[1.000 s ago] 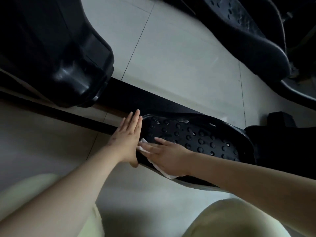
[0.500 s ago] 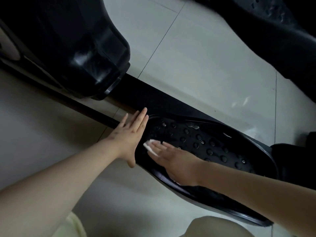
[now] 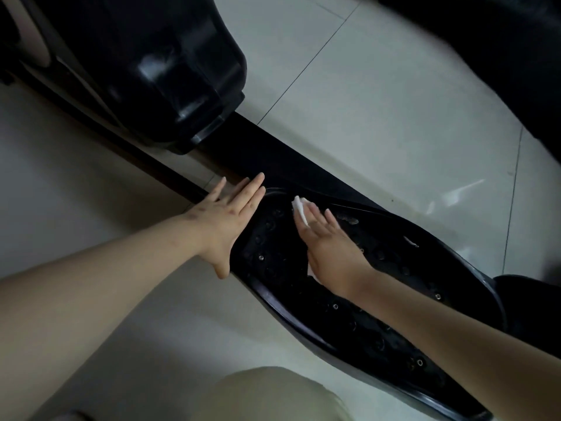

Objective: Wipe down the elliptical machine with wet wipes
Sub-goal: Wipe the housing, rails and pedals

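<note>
Sliding farther up the foot pedal (image 3: 379,329) than half a second ago, the right hand (image 3: 331,247) now presses a white wet wipe (image 3: 299,208) against the pedal's far end, just inside its raised front rim, while the left hand (image 3: 224,220) stays braced against the pedal's left edge. Right-hand fingers (image 3: 315,217) lie straight and close together, flat on the wipe, which peeks out beyond the fingertips and again as a small white corner by the heel of the hand. Left-hand fingers (image 3: 249,192) are likewise straight and only slightly apart, pointing toward the far end, with the thumb stretched back toward the near side along the pedal's outer rim; this hand holds nothing. Black and studded with round bumps and small metal fasteners, the pedal runs diagonally from the middle of the scene to the near right corner. Beyond its tip a dark rail (image 3: 273,153) leads up to the glossy black housing (image 3: 151,71) of the elliptical machine at far left. Pale floor tiles (image 3: 379,101) fill the space between the pedal and another dark, blurred part of the machine (image 3: 501,56) at far right. A knee in light trousers (image 3: 273,396) shows at the near edge, between the two bare forearms.
</note>
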